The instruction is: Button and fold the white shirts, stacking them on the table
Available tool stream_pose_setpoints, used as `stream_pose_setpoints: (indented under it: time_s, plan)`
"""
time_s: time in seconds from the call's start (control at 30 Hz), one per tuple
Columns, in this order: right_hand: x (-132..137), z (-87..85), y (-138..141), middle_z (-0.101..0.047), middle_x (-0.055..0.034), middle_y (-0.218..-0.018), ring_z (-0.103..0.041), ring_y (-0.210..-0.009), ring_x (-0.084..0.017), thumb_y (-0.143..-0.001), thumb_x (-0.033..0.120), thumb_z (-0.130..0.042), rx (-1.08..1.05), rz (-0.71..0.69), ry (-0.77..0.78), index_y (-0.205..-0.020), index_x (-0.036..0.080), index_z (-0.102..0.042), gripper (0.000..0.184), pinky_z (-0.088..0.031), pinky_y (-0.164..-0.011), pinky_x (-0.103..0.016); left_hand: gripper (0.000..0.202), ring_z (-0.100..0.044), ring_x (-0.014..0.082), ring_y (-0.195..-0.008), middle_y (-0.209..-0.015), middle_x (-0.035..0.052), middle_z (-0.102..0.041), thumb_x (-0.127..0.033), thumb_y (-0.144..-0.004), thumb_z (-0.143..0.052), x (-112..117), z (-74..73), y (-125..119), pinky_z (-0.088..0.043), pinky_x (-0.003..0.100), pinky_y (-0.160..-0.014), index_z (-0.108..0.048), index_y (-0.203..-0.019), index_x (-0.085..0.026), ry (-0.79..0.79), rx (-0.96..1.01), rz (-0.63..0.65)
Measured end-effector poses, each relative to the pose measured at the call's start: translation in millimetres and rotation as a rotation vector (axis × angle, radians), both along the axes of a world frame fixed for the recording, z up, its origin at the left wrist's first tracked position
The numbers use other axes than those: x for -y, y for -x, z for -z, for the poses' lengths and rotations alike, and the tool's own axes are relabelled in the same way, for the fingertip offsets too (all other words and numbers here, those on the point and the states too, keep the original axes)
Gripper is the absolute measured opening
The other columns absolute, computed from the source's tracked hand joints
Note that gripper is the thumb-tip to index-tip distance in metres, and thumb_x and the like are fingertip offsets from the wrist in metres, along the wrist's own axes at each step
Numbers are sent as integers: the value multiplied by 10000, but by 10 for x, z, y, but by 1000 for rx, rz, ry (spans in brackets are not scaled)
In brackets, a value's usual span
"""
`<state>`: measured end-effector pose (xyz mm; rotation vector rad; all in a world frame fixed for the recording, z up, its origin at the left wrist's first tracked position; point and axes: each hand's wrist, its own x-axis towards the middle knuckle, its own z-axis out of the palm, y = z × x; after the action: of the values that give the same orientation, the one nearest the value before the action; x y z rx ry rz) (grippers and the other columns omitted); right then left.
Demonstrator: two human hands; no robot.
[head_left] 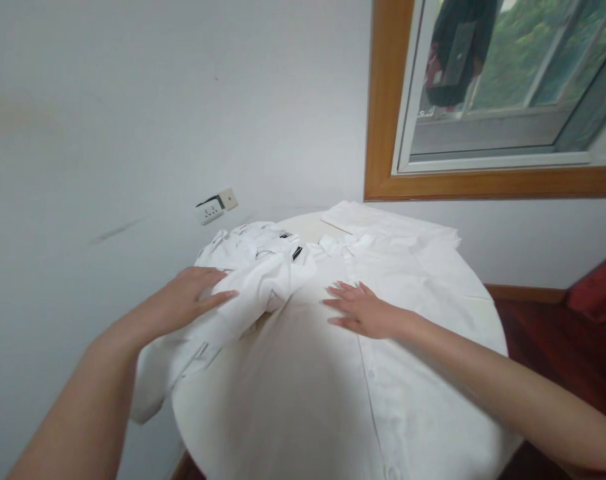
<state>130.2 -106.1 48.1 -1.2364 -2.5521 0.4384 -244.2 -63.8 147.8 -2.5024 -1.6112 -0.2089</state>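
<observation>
A white button-up shirt [307,373] lies spread over a round white table, its button placket running toward me. My right hand [357,308] rests on the upper part of the shirt near the collar [345,245], palm down with fingers spread. On the left, my left hand [200,293] touches a bunched white sleeve [253,287], thumb and fingers apart; the fingertips are partly hidden by the cloth. Part of the white cloth [150,383] hangs over the table's left edge. Behind my left hand is a crumpled heap of white clothes [253,237] with small black labels.
The round table [203,407] stands close to a pale wall with a power socket [210,211]. A wood-framed window [390,133] is at the upper right. The shirt's other sleeve [393,220] stretches across the far side. Something red [597,293] is by the dark floor at right.
</observation>
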Motion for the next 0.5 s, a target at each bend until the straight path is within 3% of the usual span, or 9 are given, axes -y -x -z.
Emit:
stream_pose_setpoints:
  time_s: [0.13, 0.27, 0.4, 0.5]
  plan:
    - [22, 251, 0, -235, -78, -1561, -123, -1451, -303, -928, 623, -327, 51, 50, -18, -1455, 297, -380, 622, -33, -1135, -598, 472, -609, 196, -1044, -1144, -71, -695, -675, -812, -458, 71, -101, 65, -443, 319, -959, -665, -1012, -300, 126, 140, -43]
    - [17, 275, -5, -245, -70, -1559, -138, -1450, -295, -929, 644, -278, 60, 76, -48, -1457, 295, -376, 640, -14, -1140, -582, 468, -609, 134, -848, -903, -111, -718, -617, -890, -370, 148, -415, -75, -460, 236, -798, -651, -972, -252, 147, 222, -89]
    - [28, 287, 14, -253, -63, -1558, -147, -1450, -284, -931, 640, -278, 66, 92, -64, -1453, 303, -382, 630, -13, -1144, -567, 524, -584, 99, -739, -821, -80, -702, -611, -899, -365, 171, -758, -376, -461, 199, -703, -637, -1033, -183, 247, 429, -39]
    - [26, 298, 25, -277, -73, -1549, -160, -1447, -284, -922, 640, -314, 30, 97, -69, -1443, 295, -401, 630, -16, -1142, -570, 529, -630, 136, -828, -979, 1, -726, -618, -830, -508, 151, -798, -800, -499, 240, -748, -664, -1064, -169, 270, 548, 56]
